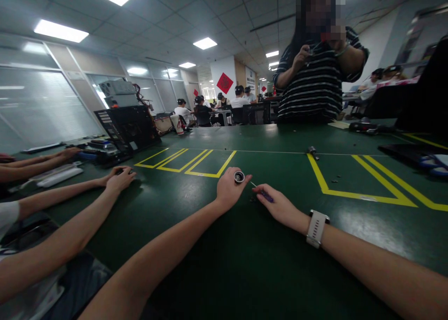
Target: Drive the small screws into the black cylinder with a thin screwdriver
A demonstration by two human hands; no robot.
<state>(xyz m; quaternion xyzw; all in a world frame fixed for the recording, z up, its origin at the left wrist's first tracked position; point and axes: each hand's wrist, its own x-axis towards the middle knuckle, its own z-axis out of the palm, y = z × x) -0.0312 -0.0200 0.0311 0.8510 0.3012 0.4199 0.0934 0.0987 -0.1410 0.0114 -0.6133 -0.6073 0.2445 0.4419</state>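
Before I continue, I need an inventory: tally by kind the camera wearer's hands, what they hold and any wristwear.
Hands: 2, left hand and right hand
Round pale-rimmed part, in the left: 1
Purple-handled screwdriver, in the right: 1
Watch, right wrist: 1
Total: 5

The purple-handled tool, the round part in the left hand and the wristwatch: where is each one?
Purple-handled tool [267,196], head view: on its handle.
Round part [239,177], head view: inside the rim of its end facing the camera.
Wristwatch [316,229], head view: on its pale strap.
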